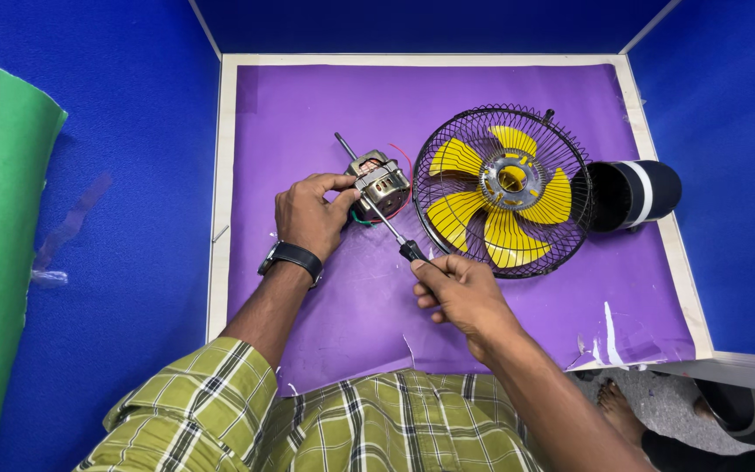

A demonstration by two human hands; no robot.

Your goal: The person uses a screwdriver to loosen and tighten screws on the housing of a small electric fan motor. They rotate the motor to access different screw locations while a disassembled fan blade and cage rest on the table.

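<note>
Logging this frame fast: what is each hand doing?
Left hand: closed, holding the small motor.
Right hand: closed around the screwdriver, tip at the motor.

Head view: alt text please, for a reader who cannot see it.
A person's left hand steadies a small electric motor on a purple mat while the right hand drives a screwdriver into it. Beside it lie a black wire fan guard with yellow blades and a dark cylindrical housing.

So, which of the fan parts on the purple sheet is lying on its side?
The dark cylindrical housing with a white band, at the right beside the wire fan guard. Its open mouth faces sideways, unlike the others.
</note>
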